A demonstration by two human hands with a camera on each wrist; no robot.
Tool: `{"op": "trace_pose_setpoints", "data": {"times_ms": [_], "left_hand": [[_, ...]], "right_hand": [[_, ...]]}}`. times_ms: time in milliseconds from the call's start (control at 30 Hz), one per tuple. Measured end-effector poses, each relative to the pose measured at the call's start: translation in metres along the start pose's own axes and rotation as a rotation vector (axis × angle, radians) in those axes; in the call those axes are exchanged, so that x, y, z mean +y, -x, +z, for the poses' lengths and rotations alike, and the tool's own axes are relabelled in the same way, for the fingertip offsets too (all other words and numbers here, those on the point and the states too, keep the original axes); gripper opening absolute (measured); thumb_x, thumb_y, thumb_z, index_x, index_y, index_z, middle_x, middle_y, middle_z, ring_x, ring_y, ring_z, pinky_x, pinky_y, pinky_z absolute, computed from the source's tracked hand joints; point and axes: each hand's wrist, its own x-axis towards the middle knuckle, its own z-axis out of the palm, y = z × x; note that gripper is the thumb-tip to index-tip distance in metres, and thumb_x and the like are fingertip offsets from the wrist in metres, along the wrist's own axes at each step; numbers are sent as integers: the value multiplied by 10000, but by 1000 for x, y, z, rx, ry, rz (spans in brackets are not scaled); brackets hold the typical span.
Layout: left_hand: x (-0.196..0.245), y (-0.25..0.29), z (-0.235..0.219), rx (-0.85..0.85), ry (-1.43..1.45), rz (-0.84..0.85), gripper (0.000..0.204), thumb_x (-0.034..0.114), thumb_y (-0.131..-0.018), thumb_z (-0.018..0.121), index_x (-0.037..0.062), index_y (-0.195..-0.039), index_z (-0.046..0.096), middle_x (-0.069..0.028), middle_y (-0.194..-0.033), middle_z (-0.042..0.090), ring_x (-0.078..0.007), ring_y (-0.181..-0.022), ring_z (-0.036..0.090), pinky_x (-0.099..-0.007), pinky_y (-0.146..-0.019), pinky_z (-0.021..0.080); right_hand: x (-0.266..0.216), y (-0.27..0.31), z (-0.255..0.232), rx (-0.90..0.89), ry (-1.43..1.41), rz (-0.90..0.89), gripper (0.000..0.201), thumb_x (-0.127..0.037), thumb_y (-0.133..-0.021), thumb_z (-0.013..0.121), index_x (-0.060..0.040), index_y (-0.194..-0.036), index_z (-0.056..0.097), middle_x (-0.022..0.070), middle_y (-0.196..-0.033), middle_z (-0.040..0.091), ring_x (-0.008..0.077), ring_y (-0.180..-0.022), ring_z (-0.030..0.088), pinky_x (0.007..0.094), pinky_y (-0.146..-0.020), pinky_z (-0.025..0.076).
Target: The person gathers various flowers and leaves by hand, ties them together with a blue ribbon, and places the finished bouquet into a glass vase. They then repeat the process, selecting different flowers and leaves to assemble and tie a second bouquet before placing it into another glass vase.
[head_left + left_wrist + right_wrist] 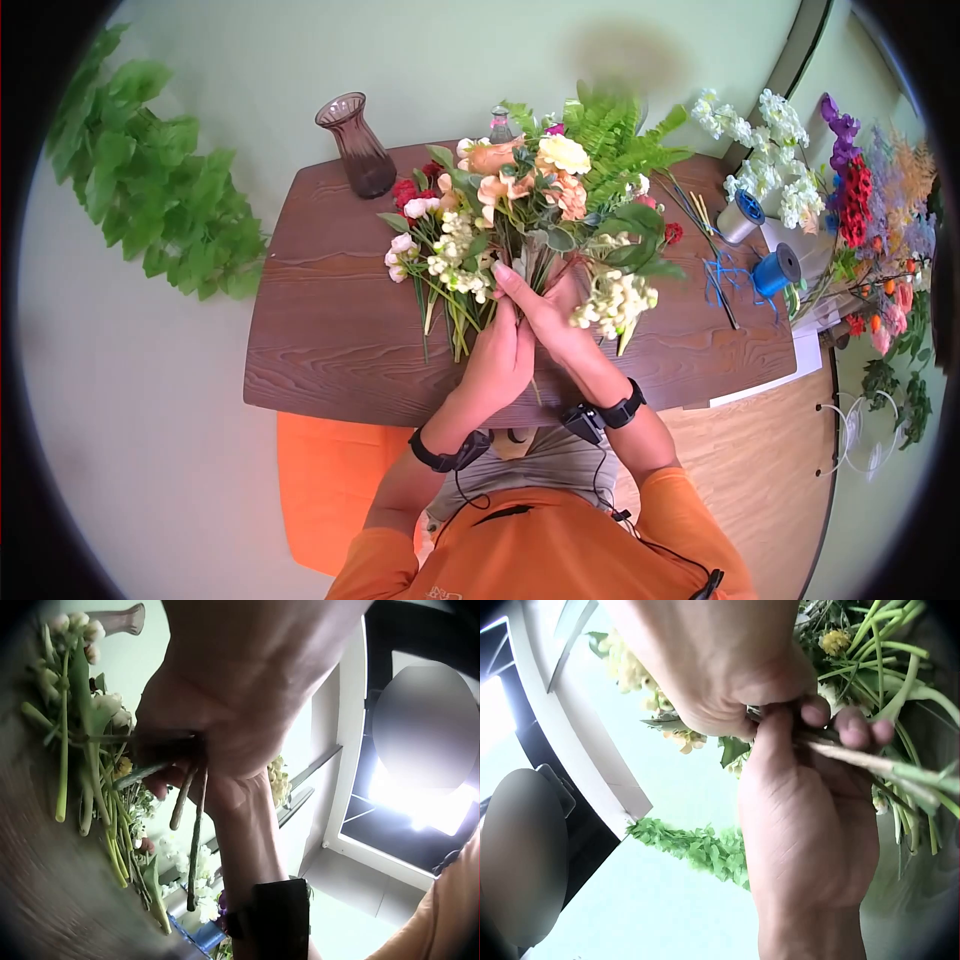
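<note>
Both hands meet at the stems of a bouquet of artificial flowers (pixel 560 190) over the table's near side. It has peach and cream blooms, with green fern leaves at the back. My left hand (pixel 500 358) grips the stems low down, and its curled fingers show around them in the right wrist view. Just above it, my right hand (pixel 556 318) wraps the same bundle, thumb pointing up along it. Cut stem ends (pixel 196 847) stick out below the hands in the left wrist view. White berry sprigs (pixel 612 303) hang beside the right hand.
A purple glass vase (pixel 358 150) stands at the table's (pixel 330 310) back left. Loose pale-pink flowers (pixel 402 245) and green stems lie left of the hands. To the right are a blue ribbon spool (pixel 776 270), a silver spool (pixel 741 217) and more flowers (pixel 855 200).
</note>
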Motion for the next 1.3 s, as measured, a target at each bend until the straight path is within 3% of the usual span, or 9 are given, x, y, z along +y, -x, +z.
{"op": "trace_pose_setpoints", "data": {"times_ms": [200, 267, 533, 733, 833, 933, 1100, 1167, 1300], "left_hand": [[-10, -1, 0, 136, 238, 42, 403, 129, -1078, 423, -72, -1421, 359, -62, -833, 601, -122, -679, 540, -306, -612, 454], [-7, 0, 0, 189, 253, 49, 287, 124, -1083, 423, -56, -1307, 439, -44, -801, 572, -94, -657, 507, -277, -593, 430], [2, -1, 0, 204, 80, 64, 338, 87, -1058, 451, -78, -1353, 459, -246, -1095, 663, -402, -934, 665, -466, -805, 505], [-5, 1, -1, 90, 51, -89, 398, 71, -1039, 460, -83, -1403, 415, -316, -1184, 625, -489, -1079, 628, -476, -892, 503], [-11, -3, 3, 307, -175, 387, 353, 92, -1046, 463, -80, -1350, 417, -306, -1055, 660, -496, -950, 651, -519, -782, 502], [-1, 1, 1, 180, -27, 70, 261, 72, -1027, 491, -51, -1256, 469, -271, -845, 664, -482, -747, 641, -570, -669, 474], [1, 4, -1, 67, 260, -82, 234, 157, -1080, 453, -29, -1221, 460, -191, -743, 602, -329, -643, 618, -447, -577, 449], [2, 5, 2, 152, 495, -63, 263, 253, -1126, 376, 27, -1235, 454, 10, -779, 454, -34, -591, 401, -212, -516, 348], [7, 4, -12, 91, 793, -72, 253, 250, -1133, 352, 45, -1250, 442, 32, -771, 401, -36, -554, 360, -211, -471, 312]], "right_hand": [[-5, 1, -14, -134, 108, 45, 350, -176, -908, 781, -7, -1156, 601, 79, -1007, 706, 90, -845, 632, 257, -769, 532], [9, 5, -25, -50, 543, -680, 409, -111, -842, 806, 34, -1182, 631, 76, -923, 719, 142, -799, 674, 283, -744, 560], [-2, 12, -12, 138, -23, -178, 157, -65, -909, 779, 25, -1007, 695, -31, -787, 649, 19, -719, 559, 206, -642, 482], [-6, 11, -6, 180, -26, -197, 110, -40, -899, 765, 33, -971, 724, -3, -734, 675, 50, -663, 608, 239, -597, 492], [-5, 9, -6, 259, 375, -753, 169, -18, -816, 755, 31, -978, 754, 103, -716, 713, 161, -613, 698, 306, -570, 519], [-10, -1, -13, 219, 476, -603, 165, -54, -805, 792, 14, -953, 766, 74, -664, 695, 136, -544, 642, 284, -530, 492], [-9, -3, -5, 339, 289, -440, 131, -32, -802, 844, 13, -857, 733, -7, -702, 701, 29, -584, 545, 231, -494, 423], [-5, 10, -12, 277, 278, -408, 146, -66, -830, 825, -7, -811, 692, -18, -662, 652, 24, -581, 525, 212, -517, 417], [7, 5, -21, 55, 162, -190, 170, -137, -872, 815, -2, -902, 716, -22, -703, 641, 37, -628, 534, 215, -575, 439]]}}
